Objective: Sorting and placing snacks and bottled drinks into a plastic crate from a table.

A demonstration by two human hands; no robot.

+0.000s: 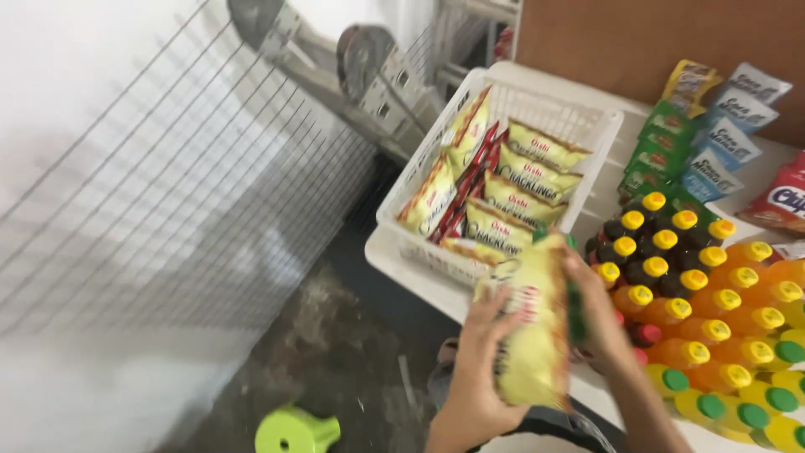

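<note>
Concrete floor, stained and rough, spreads below us beside a white wall fronted by a wire mesh panel (193,193), and a lime-green plastic stool (296,430) sits at the bottom edge. Nearest to us, both our hands hold a stack of glossy yellow snack packets (530,323) just above the white desk (419,281). Our left hand (478,369) has its grip wrapped around the stack's lower left side, fingers curled against the crinkled foil. Our right hand (597,312) has its grip closed on the right edge, where a green strip of packaging shows. Motion blur softens the packets.

Just right of the hands, rows of small bottles stand tightly packed: orange ones with yellow caps (738,310), yellow ones with green caps (759,407), dark ones with yellow caps (658,247).

Just beyond the stack sits a white slotted plastic basket (545,109), rectangular, holding more yellow packets standing in rows. Further back lie flat green sachets (662,155) and pale blue sachets (738,126) before a brown board (646,33). A folded metal ladder (369,75) leans by the wall.
</note>
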